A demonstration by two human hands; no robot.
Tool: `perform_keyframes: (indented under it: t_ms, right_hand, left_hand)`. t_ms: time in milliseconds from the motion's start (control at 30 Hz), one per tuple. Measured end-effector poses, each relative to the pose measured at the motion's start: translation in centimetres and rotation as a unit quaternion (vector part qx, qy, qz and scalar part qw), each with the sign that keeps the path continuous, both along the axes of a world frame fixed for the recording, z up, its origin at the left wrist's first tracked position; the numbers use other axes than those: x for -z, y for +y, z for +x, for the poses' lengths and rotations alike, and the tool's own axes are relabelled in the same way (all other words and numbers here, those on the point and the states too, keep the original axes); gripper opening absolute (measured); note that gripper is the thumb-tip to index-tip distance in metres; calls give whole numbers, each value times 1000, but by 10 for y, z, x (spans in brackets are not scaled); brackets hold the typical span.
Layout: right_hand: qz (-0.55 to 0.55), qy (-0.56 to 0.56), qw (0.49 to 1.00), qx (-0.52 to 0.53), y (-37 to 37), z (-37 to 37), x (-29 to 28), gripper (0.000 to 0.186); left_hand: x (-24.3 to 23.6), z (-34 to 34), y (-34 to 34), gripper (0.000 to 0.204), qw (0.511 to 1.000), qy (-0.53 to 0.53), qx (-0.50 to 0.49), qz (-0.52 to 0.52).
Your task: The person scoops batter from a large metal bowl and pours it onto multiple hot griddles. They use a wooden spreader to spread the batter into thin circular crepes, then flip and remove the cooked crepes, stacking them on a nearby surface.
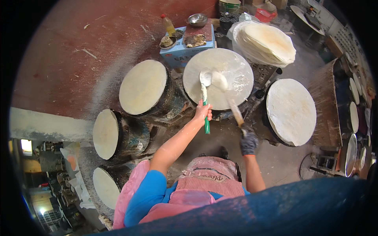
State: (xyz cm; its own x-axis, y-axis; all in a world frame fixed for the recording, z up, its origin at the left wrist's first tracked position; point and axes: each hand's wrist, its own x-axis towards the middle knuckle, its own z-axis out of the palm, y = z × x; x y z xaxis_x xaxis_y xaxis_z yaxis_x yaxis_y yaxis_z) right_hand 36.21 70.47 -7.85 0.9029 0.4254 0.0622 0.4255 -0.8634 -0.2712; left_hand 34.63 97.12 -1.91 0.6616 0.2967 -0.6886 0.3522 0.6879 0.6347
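Dark blue cloth (283,208) sweeps across the lower right, closest to my camera. Ahead of it I have the big round plates: a central plate (216,99), a left plate (142,87) with two more pale ones below it, and a right plate (291,112) covered in white. Behind the centre, to the right, lies a stack of pale round sheets (267,41); behind it, to the left, a blue box (169,59) carries a reddish board. Of my two hands, the gloved right hand (249,141) is closed round a long wooden tool (236,113) slanting over the central plate. The bare left hand (202,111) has its fingers wrapped tightly round the green handle of a ladle (204,92), whose bowl is above that plate, just beside a blurred white patch (219,80); batter or tool head, I cannot tell.
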Motion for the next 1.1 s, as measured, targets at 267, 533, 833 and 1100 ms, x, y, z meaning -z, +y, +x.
perform_keyframes:
  t_ms: [267, 533, 833, 1100]
  right_hand:
    - [104, -50, 993, 16, 3, -57, -25, 21]
    - [65, -70, 993, 64, 16, -50, -26, 19]
    - [82, -2, 986, 144, -35, -17, -51, 26]
    - [156, 204, 940, -226, 26, -98, -95, 32]
  left_hand:
    - [-40, -142, 9, 42, 993, -5, 28, -112]
    - [-35, -170, 15, 38, 872, -136, 65, -467]
    - [-20, -232, -55, 34, 923, -100, -31, -371]
    - [15, -229, -107, 30, 820, -181, 32, -542]
